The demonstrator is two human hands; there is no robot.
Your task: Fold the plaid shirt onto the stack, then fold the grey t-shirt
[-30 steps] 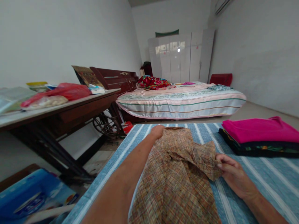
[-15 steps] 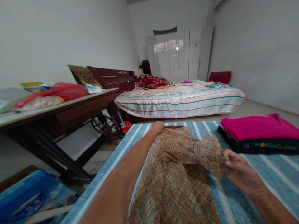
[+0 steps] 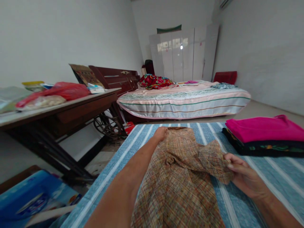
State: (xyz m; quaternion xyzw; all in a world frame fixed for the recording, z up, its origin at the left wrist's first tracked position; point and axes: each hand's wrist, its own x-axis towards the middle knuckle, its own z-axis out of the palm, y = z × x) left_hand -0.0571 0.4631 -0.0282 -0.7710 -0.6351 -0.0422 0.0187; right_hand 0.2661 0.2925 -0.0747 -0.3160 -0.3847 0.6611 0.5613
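Head view shows a plaid garment (image 3: 180, 193) spread on blue striped cloth (image 3: 144, 134), apparently being straightened. The left hand (image 3: 160, 133) grips its far edge; the right hand (image 3: 244, 174) pinches its short sleeve (image 3: 215, 161). Folded clothes (image 3: 266, 129) lie to the right. Flattening the bunched middle would call for gentle outward tension.

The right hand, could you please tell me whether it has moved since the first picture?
Yes, slightly to the right, judged against the pink-topped clothes stack; the right hand pinches the plaid garment.
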